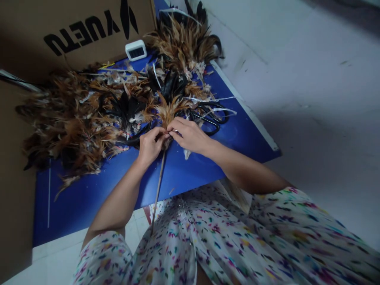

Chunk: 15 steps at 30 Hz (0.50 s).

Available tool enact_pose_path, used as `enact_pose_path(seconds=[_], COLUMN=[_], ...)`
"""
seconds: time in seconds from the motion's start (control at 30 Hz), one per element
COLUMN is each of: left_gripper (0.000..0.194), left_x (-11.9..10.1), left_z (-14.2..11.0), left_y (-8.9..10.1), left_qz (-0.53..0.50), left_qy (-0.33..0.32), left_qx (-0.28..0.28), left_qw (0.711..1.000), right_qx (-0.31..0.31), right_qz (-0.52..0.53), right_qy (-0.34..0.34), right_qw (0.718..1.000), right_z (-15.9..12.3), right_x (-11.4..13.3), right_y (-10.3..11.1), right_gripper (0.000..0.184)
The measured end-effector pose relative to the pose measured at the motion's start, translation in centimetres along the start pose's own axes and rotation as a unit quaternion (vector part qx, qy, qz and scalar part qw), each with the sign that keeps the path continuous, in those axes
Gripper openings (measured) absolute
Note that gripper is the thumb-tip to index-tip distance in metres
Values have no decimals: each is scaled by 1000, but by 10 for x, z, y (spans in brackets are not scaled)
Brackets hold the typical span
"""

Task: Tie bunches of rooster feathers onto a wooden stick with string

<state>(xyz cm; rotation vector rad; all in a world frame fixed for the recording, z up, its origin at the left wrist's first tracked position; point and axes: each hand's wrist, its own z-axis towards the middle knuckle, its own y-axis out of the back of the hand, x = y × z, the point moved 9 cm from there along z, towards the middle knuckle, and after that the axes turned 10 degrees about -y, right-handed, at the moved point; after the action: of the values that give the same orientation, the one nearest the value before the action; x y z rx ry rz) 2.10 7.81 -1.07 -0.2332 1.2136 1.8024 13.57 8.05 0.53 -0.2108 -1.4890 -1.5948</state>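
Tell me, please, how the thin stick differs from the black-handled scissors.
The stick is brown and straight; the scissors show black, looped handles. The stick slants past the edge of the blue table; the scissors lie on the table. Both come close to the right hand.

Feathers [74, 118] and scissors [219, 127] obstruct; table's right corner [255, 144] passable.

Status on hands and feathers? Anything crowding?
Left hand, right hand: pinched together at base of brown feather tuft, grip details hidden.
Stick: runs down below them.
Crowding: feather pile to left, black looped handles by right hand.
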Motion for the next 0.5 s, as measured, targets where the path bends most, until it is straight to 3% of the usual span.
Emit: enact_pose_path(seconds=[0.13, 0.5], left_gripper=[7, 23], left_x=[7, 24], left_z=[-4, -11], left_y=[-2, -5], left_qz=[-35, -123], left_qy=[41, 129], left_qx=[1, -34], left_qw=[999, 983], right_qx=[-6, -17], right_qz=[42, 6], right_qy=[-29, -75], right_qw=[999, 997], right_z=[1, 2], right_x=[-9, -17], right_y=[-1, -8], right_gripper=[14, 19])
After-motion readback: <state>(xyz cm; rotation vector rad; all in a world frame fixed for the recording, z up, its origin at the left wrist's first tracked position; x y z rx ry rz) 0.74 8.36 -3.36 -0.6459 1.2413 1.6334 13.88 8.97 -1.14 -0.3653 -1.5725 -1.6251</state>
